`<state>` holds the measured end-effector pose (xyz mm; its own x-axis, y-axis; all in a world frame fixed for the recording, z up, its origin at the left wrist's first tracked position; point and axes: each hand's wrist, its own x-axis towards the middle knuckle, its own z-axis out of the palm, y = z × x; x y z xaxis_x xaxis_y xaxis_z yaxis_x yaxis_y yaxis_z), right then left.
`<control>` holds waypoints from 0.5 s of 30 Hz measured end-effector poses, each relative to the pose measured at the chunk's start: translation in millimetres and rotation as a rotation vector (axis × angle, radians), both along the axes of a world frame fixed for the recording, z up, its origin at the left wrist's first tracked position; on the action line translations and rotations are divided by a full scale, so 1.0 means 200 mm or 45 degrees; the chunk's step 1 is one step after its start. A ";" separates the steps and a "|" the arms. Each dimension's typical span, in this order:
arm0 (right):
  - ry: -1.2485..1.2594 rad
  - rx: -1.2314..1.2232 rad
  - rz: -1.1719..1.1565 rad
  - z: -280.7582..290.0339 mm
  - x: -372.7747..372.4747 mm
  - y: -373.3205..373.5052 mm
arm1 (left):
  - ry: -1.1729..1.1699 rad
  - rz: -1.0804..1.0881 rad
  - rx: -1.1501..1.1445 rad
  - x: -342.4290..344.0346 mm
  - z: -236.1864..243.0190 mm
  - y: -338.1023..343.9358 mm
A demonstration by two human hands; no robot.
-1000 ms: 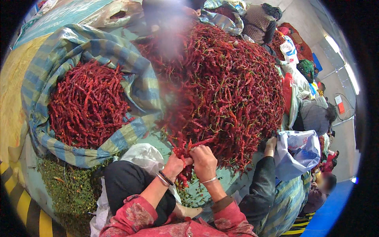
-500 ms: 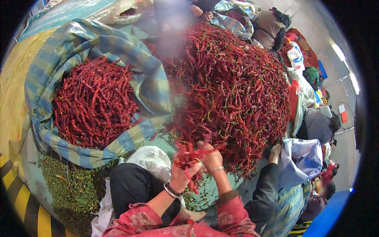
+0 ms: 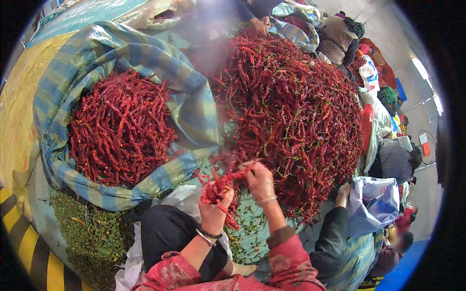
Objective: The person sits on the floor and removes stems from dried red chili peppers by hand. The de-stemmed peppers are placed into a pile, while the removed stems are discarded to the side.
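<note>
A bunch of dried red chili peppers (image 3: 211, 190) is gripped in my left hand (image 3: 213, 211), with pods sticking out past the fingers. My right hand (image 3: 259, 181) is closed just right of it, pinching a chili at the bunch's upper end. Beyond both hands rises a large heap of red chilies (image 3: 291, 116), many with green stems. To the left, a blue-and-cream checked woven sack (image 3: 194, 109) with rolled-down sides holds more red chilies (image 3: 121, 128). Loose green stems (image 3: 250, 220) lie on the surface beneath my hands.
A pile of green stems (image 3: 90, 233) lies below the sack, beside yellow-and-black striping (image 3: 31, 242). A white bag (image 3: 371, 201) stands to the right, near another person's arm. At the far edge, another person's hands (image 3: 261, 25) touch the heap. Several people sit along the right.
My right hand has moved up and slightly away from my left, which has shifted a little left with the bunch. At the far edge, another person's hands have come onto the heap.
</note>
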<state>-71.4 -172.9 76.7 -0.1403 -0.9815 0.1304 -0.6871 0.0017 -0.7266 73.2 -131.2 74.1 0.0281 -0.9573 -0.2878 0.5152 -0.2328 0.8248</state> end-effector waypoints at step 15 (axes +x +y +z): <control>0.528 0.260 0.333 -0.13 -0.19 0.26 | 0.046 -0.672 -0.066 -0.05 0.08 0.15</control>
